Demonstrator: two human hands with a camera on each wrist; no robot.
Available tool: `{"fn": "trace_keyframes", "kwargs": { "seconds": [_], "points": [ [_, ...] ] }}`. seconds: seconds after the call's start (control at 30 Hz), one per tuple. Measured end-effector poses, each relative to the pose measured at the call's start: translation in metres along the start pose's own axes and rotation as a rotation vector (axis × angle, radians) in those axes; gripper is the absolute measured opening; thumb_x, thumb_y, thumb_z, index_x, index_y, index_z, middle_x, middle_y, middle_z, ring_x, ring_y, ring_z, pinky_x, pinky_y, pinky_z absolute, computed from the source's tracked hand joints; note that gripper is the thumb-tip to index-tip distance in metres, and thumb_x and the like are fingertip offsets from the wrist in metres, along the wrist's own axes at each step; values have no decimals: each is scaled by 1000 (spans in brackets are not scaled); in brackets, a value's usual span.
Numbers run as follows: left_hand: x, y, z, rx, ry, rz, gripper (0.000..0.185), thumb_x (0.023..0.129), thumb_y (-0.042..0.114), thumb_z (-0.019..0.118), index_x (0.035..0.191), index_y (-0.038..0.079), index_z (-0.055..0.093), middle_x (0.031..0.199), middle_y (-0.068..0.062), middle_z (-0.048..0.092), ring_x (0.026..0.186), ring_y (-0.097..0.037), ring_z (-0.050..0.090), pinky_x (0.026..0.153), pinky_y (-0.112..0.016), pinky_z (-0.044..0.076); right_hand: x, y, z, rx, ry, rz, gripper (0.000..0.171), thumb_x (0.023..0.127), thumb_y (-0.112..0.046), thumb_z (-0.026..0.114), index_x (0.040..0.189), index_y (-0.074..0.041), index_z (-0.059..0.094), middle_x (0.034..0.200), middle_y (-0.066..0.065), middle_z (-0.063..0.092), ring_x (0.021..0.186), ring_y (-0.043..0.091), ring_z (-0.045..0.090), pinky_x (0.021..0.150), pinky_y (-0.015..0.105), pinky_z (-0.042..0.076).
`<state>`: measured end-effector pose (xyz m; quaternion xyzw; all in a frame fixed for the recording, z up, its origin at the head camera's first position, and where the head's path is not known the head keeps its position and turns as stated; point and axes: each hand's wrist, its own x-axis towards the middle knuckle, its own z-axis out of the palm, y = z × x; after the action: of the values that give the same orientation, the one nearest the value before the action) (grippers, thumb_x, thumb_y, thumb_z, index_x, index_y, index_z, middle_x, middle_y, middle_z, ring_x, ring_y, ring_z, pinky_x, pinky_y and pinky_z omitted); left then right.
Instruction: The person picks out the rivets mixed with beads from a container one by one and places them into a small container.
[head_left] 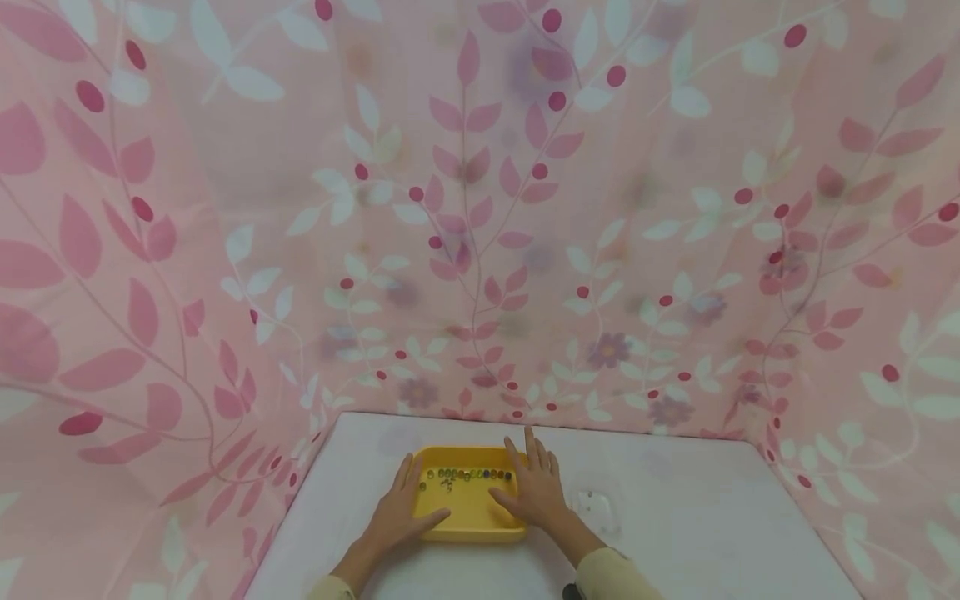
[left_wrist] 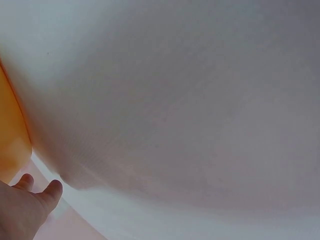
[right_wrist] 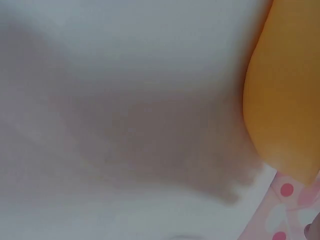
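Observation:
A yellow tray [head_left: 468, 535] lies on the white table, with a row of small colored beads [head_left: 468, 475] along its far side and a few more by its left part. My left hand [head_left: 397, 508] is at the tray's left side, fingers extended and thumb over the near left corner. At the right side is my right hand [head_left: 536, 492], fingers spread straight and thumb reaching over the tray. In the left wrist view the tray's wall [left_wrist: 11, 135] shows beside a few fingers; the right wrist view shows its outer wall [right_wrist: 285, 95]. Whether the palms touch the tray cannot be told.
A small clear container [head_left: 596, 510] with a few tiny pieces in it stands right of the tray, beside the right forearm. A dark object [head_left: 572, 592] shows partly at the near edge. Pink leaf-patterned curtains [head_left: 480, 208] surround the white table [head_left: 712, 517].

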<state>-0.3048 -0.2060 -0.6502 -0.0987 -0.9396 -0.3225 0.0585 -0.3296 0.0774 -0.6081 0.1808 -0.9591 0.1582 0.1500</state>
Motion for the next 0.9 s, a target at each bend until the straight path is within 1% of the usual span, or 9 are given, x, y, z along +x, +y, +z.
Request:
{"fn": "trace_keyframes", "kwargs": {
  "seconds": [0.2,0.37,0.47,0.57,0.7,0.77,0.9],
  "points": [
    [0,0,0,-6,3,9,112,79,67,69,160,12,14,165,-19,11,126,-49,51,96,-60,48,2,-12,5,14,26,-72,90,80,-57,72,152,-16,38,163,23,13,139,46,35,108,67,31],
    [0,3,-2,-12,11,15,111,79,65,70,159,12,16,165,-20,12,124,-50,52,95,-61,49,5,-21,9,39,20,-111,91,81,-57,72,154,-17,36,164,23,11,141,44,32,110,63,31],
    [0,6,-5,-27,24,24,110,79,62,72,159,9,19,164,-22,14,121,-52,54,92,-63,49,7,-26,11,45,8,-129,91,81,-56,72,155,-17,35,164,24,11,142,43,30,111,62,30],
    [0,7,-6,-25,17,15,110,79,63,71,159,9,19,164,-22,14,122,-51,54,94,-63,48,8,-31,13,39,-10,-132,91,82,-57,72,154,-17,34,164,24,12,142,43,31,110,63,31],
    [1,4,-4,-8,1,3,111,79,67,69,159,11,17,165,-19,12,124,-50,53,96,-61,48,9,-36,17,40,-56,-118,92,82,-59,70,156,-19,31,165,21,8,145,42,28,111,63,30],
    [1,3,-4,-1,4,12,111,79,67,69,159,10,17,165,-20,12,122,-50,54,94,-61,49,11,-37,22,47,-73,-114,93,83,-60,69,157,-21,28,166,19,4,147,40,25,113,62,28],
    [2,1,-3,-3,10,34,111,80,66,69,159,9,17,164,-22,13,119,-51,56,90,-61,51,13,-40,28,36,-71,-135,94,82,-62,68,157,-22,27,166,19,5,147,39,25,112,62,29]
  ]
}}
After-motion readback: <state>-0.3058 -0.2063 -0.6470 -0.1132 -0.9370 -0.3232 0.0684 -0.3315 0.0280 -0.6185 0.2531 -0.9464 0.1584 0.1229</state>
